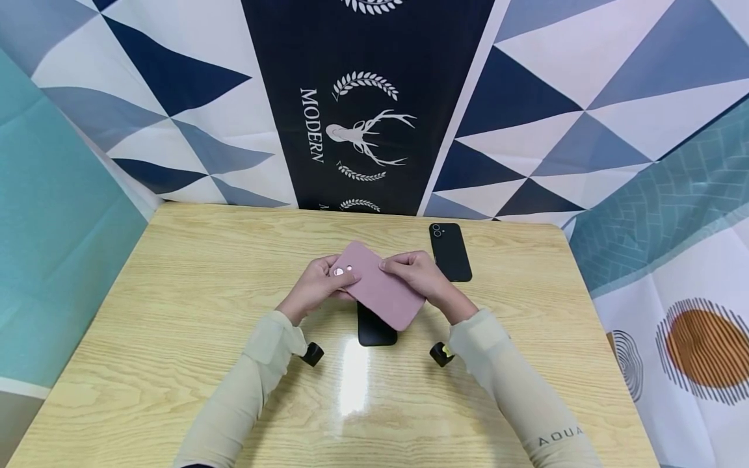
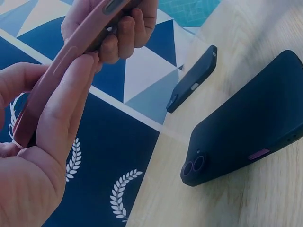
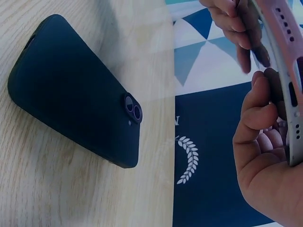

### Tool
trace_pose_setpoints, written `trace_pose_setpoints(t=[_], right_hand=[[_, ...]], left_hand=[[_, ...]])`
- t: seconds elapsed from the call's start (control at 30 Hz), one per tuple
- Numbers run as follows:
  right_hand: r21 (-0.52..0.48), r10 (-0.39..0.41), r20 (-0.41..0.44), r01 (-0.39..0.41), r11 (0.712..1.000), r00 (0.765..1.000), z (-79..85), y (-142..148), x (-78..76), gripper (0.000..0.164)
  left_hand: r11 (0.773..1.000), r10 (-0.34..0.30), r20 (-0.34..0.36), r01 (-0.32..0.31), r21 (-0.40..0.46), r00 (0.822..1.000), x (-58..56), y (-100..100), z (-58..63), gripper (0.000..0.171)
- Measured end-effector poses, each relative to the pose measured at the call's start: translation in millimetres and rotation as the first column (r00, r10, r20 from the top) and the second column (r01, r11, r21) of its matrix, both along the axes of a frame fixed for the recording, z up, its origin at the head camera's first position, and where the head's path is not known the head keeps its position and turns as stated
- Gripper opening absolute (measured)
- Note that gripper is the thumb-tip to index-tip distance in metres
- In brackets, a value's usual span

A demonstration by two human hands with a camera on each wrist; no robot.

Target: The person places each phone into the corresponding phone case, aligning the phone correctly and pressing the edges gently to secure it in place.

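Above the table, both hands hold a pink phone case (image 1: 383, 286), tilted, with its camera holes towards the upper left. A light-edged phone (image 3: 294, 137) shows along the case's side in the right wrist view, its edge standing partly apart from the pink rim. My left hand (image 1: 320, 281) grips the camera end, thumb across the back. My right hand (image 1: 420, 276) pinches the upper right edge with its thumb on the back. Below them lies a black phone-shaped item (image 1: 376, 328), camera rings up, partly hidden by the pink case in the head view.
A second black phone-shaped item (image 1: 450, 253) lies behind my right hand, near the back of the wooden table (image 1: 175, 312). A patterned cloth (image 1: 363, 162) hangs along the table's far edge. Small black devices (image 1: 313, 354) sit at both wrists.
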State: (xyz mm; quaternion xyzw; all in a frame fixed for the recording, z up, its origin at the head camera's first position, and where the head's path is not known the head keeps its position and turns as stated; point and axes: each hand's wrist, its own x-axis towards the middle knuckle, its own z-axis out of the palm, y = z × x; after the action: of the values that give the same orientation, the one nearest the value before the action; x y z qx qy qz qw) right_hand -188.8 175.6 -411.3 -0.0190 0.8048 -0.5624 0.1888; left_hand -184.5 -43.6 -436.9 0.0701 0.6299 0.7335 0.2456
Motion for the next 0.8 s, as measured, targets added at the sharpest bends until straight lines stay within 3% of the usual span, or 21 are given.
trace_pose_setpoints(t=[0.2, 0.43, 0.63, 0.8], right_hand=[[0.000, 0.018, 0.020, -0.018, 1.000, 1.000, 0.1, 0.9, -3.2, 0.036], [-0.172, 0.024, 0.065, -0.012, 0.985, 0.998, 1.3, 3.1, -2.9, 0.044], [-0.262, 0.073, 0.081, -0.050, 0.964, 0.994, 1.7, 5.0, -0.6, 0.050], [-0.295, 0.085, 0.072, -0.061, 0.954, 0.994, 2.3, 4.8, -0.4, 0.042]], left_hand=[[0.999, 0.012, -0.016, -0.011, 0.043, 1.000, 2.4, -1.1, 0.0, 0.040], [0.986, 0.104, -0.016, -0.101, 0.135, 0.994, 5.2, -5.2, 0.4, 0.039], [0.954, 0.222, -0.005, -0.216, 0.206, 0.975, 4.9, -8.5, 2.9, 0.032], [0.915, 0.309, 0.022, -0.303, 0.266, 0.951, 4.8, -7.4, 5.2, 0.022]])
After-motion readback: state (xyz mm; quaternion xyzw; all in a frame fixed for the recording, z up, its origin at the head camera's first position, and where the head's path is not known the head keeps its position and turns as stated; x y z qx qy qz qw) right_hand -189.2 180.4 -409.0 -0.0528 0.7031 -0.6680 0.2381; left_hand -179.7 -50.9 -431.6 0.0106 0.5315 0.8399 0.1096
